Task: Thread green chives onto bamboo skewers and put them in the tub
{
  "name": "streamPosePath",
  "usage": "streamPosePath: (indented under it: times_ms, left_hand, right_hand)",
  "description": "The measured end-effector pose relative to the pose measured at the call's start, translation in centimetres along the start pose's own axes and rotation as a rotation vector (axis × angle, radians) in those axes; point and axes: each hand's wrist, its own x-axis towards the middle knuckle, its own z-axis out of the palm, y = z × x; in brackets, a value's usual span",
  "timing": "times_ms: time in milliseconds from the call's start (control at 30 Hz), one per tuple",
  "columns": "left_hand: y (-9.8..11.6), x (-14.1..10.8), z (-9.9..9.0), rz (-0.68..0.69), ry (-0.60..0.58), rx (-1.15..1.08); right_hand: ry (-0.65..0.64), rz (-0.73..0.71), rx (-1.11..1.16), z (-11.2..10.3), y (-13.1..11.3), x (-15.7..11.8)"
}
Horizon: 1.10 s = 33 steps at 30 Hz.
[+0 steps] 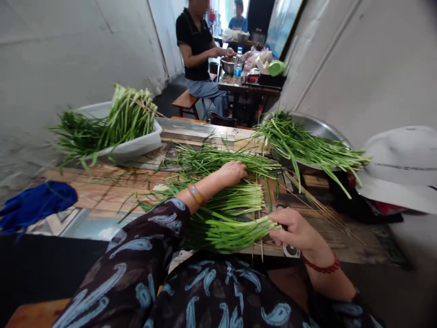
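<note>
Greens (235,232) at the table's nr edge were bright grn, fading to pale yellow-grn & whitish at the stalk ends. Table (92,196) had patchwork colours: brown woodgrain w/ grey-blue & off-white strips. Far L corner: tray (136,148) was white, bundle (131,114) in it dk grn w/ lt grn stalks. Far R corner: bowl (317,125) was silver, sheaf (307,141) over it mid-grn. Glove (37,205), nr L corner, was royal blue; cap (403,159) by R edge was off-wht w/ thin dk line. Sleeve (136,255) was blk w/ lt-blue paisley, bangle (195,195) amber & milky, bead bracelet (322,269) dk red. Past far edge, co-worker's shirt (194,41) was blk, trousers (211,93) grey-blue.
</note>
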Motion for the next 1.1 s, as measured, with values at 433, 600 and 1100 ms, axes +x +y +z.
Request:
streamPosePath:
  times_ms: [433, 600, 1100]
  left_hand:
    - [-4.5, -2.1, -1.4, -0.369, 0.494, -0.576]
    - [-1.5, -2.0, -2.6, -0.291, 0.727, -0.973]
    - [3.0, -3.2, -1.5, -0.447, 0.478, -1.349]
  right_hand:
    - [0.384, 0.297, 0.225, -0.2, 4.6, 5.2]
    - [0.404, 0.255, 0.218, -0.3, 5.6, 7.6]
    - [0.497, 0.242, 0.18, 0.4, 5.8, 6.3]
